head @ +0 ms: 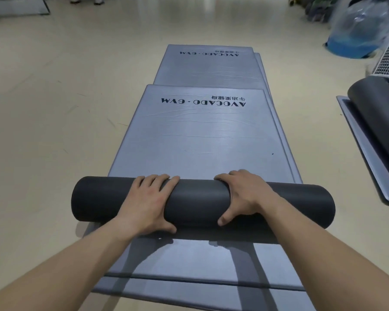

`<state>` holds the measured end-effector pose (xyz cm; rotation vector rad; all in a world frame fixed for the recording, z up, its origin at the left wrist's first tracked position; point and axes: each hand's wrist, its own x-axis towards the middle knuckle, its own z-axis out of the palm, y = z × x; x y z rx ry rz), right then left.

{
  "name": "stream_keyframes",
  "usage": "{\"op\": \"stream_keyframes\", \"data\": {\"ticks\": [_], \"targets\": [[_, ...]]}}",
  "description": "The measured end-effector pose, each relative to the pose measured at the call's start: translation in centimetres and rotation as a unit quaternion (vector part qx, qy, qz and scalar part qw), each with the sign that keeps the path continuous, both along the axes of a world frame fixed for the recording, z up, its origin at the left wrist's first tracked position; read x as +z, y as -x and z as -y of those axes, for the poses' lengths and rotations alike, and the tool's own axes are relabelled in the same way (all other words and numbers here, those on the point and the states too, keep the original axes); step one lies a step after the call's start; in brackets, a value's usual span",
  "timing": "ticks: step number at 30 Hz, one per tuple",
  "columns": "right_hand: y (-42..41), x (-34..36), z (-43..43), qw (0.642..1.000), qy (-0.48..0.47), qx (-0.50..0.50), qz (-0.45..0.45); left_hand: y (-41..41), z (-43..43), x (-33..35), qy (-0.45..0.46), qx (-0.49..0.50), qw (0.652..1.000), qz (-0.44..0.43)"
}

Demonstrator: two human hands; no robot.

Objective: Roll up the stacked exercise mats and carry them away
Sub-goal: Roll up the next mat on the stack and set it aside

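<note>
Lower centre: left hand point(149, 204) and right hand point(241, 196) clasp the half-rolled mat point(200, 198); likely soft, springy foam, best gripped mid-roll.

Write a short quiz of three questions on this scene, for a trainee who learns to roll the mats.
1. True or false: only the left hand grips the roll.
2. Where does the second rolled mat lie? A) at the right B) at the left C) straight ahead
3. Fill in: the print on the flat mat reads AVOCADO · ____.
Key: 1 false, the right hand grips it too; 2 A; 3 GYM.
</note>
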<state>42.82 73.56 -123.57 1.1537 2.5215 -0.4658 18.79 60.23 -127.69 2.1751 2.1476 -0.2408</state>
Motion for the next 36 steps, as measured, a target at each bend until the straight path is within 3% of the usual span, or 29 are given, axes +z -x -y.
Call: {"op": "stream_keyframes", "data": {"ticks": [3,8,10,13,15,17,20,23,26,28,30,33,36], "targets": [[-1.6,-0.8,0.6,0.995,-0.096,0.000,-0.039,1.0,-2.7,0.7,0.018,0.002,0.999,0.046],[-1.4,-1.7,1.5,0.987,-0.149,0.028,0.055,1.5,-4.1,1.2,0.056,0.006,0.996,0.068],[-0.7,-0.4,1.0,0.991,-0.119,0.029,0.060,1.5,-4.4,1.9,0.094,0.018,0.991,0.094],[-1.1,0.8,1.5,0.995,0.023,0.040,0.088,1.5,-3.4,2.3,0.234,0.041,0.956,0.171],[-1.9,0.8,2.7,0.991,0.089,0.038,0.096,1.4,-1.9,1.5,0.282,0.042,0.937,0.203],[-2.4,0.5,4.0,0.994,0.053,0.054,0.081,1.2,-1.1,1.1,0.272,0.042,0.935,0.223],[-2.8,-0.7,6.6,0.993,-0.074,0.079,0.047,1.3,-1.8,1.2,0.264,0.056,0.929,0.251],[-2.3,-1.3,7.1,0.994,-0.072,0.067,0.044,1.6,-1.6,1.6,0.236,0.071,0.936,0.251],[-1.2,0.3,4.0,0.999,0.026,0.034,0.022,1.6,0.2,2.0,0.002,0.077,0.981,0.177],[-0.6,0.9,2.3,0.997,0.075,0.008,0.006,0.4,1.9,1.2,-0.149,0.018,0.982,0.117],[-0.7,0.4,2.3,0.998,0.059,0.018,-0.011,-1.1,3.4,0.0,-0.128,-0.021,0.989,0.076],[-2.6,-0.6,4.4,0.996,-0.075,0.041,-0.037,-1.2,3.6,-0.4,-0.045,-0.041,0.998,0.013],[-4.4,-2.3,6.8,0.980,-0.192,0.035,-0.028,-0.3,1.1,1.2,0.026,-0.037,0.998,0.046]]}}
